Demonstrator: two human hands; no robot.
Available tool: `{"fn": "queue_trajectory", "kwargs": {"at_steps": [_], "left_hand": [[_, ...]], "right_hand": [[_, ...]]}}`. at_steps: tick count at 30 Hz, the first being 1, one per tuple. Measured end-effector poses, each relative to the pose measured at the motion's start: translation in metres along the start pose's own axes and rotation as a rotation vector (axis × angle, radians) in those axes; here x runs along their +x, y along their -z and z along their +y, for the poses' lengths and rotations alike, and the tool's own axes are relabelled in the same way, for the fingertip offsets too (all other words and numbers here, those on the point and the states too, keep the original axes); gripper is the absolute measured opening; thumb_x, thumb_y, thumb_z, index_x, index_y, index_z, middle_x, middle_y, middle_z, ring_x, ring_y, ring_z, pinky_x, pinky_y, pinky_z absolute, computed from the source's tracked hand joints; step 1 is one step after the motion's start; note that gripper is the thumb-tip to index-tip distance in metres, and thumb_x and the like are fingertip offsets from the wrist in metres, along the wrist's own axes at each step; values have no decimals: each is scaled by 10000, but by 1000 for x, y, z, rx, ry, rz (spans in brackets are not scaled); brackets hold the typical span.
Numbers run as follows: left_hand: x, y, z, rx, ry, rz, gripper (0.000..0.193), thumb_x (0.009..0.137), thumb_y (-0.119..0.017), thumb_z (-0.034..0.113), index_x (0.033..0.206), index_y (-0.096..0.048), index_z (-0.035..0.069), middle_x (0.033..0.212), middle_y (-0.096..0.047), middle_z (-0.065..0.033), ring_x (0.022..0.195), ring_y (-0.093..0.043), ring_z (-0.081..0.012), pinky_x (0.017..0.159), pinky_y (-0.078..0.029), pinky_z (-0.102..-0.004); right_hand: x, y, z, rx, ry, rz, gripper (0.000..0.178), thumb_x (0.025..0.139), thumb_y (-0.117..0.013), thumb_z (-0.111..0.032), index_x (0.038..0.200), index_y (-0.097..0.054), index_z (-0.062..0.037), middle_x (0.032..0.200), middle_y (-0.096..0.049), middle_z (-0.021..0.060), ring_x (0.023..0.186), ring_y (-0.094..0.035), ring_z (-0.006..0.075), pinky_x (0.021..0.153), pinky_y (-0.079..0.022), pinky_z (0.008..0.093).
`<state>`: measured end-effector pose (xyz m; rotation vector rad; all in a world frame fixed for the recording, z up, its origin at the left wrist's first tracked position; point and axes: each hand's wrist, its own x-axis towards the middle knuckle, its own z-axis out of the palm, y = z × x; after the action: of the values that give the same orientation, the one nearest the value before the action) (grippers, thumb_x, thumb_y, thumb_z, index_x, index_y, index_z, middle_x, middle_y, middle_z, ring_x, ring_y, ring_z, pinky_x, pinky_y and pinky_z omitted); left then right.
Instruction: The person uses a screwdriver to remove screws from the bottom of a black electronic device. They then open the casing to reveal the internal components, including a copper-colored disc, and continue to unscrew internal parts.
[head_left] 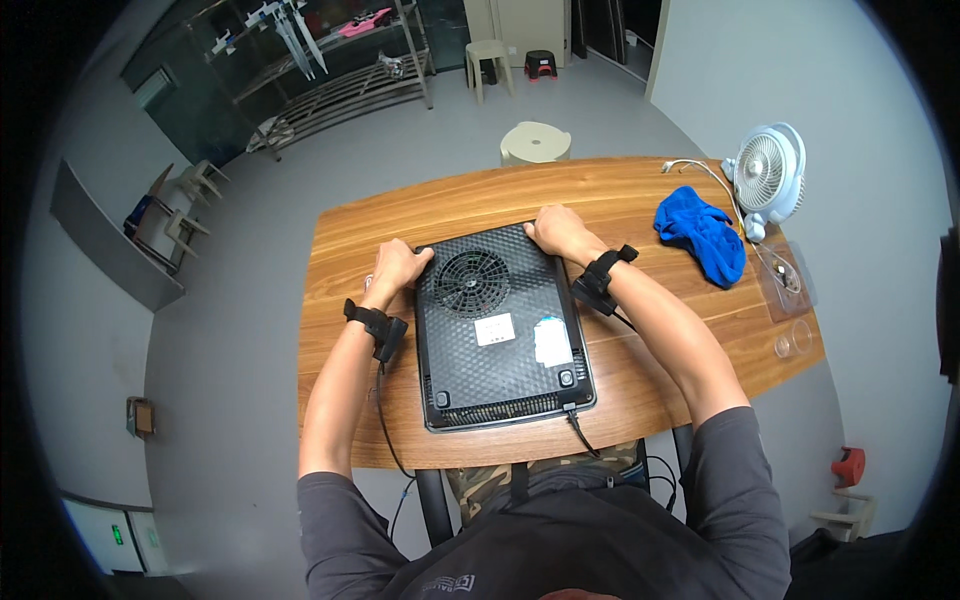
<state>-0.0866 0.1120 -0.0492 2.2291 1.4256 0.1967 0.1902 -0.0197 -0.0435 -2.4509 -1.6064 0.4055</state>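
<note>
A black induction cooker [465,360] lies upside down on the wooden table [350,370], its round fan grille, small feet and two pale labels facing up. My left hand [400,266] grips its far left corner, thumb over the edge and the other fingers curled out of sight. At the far right corner my right hand [561,233] holds the edge in the same way. Each wrist wears a black strap with a small dark module and a cable. The cooker's power cord [581,430] leaves its near edge on the right.
A blue cloth [700,235] lies on the table's right side. Beyond it stand a white fan [768,175] with its cable, a clear plastic tray [785,285] and clear cups [793,341]. Past the far edge is a cream stool [535,143]; a metal rack [340,90] stands farther back.
</note>
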Motion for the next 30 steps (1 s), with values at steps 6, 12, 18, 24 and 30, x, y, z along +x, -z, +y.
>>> {"fn": "queue_trajectory", "kwargs": {"at_steps": [6, 12, 18, 24, 30], "left_hand": [[-1, 1, 10, -21, 29, -10, 484, 909, -750, 345, 910, -736, -138, 756, -725, -250, 730, -738, -335, 737, -579, -432], [-4, 0, 13, -39, 123, -29, 443, 892, -780, 334, 899, -755, -107, 742, -728, -209, 717, -739, -301, 721, -585, -415], [-3, -4, 8, -15, 3, 54, 397, 865, -804, 293, 946, -770, -94, 747, -728, -216, 704, -732, -301, 717, -578, -419], [-10, 5, 23, -105, 44, 10, 379, 871, -783, 255, 1044, -770, -82, 792, -741, -223, 693, -737, -276, 701, -592, -407], [-2, -5, 2, -82, -94, 138, 407, 874, -765, 201, 1188, -731, -55, 759, -732, -193, 697, -743, -244, 632, -604, -390]], "right_hand": [[3, 0, 6, 43, -34, -40, 466, 995, -644, -405, 1121, -742, 32, 1171, -713, 270, 1132, -675, 434, 966, -552, 483], [-6, 8, -7, 3, -103, -51, 438, 994, -648, -396, 1154, -751, -1, 1202, -722, 236, 1152, -684, 400, 966, -557, 463], [-5, 6, -9, -52, -90, -45, 420, 998, -642, -400, 1170, -758, -35, 1223, -725, 208, 1177, -679, 386, 968, -559, 452], [6, -2, 1, -74, -51, -63, 369, 998, -627, -344, 1143, -766, -35, 1216, -728, 206, 1169, -686, 379, 971, -561, 443], [2, -3, -7, -93, -47, -21, 282, 955, -610, -221, 1104, -778, -50, 1188, -741, 196, 1119, -709, 375, 942, -572, 444]]}}
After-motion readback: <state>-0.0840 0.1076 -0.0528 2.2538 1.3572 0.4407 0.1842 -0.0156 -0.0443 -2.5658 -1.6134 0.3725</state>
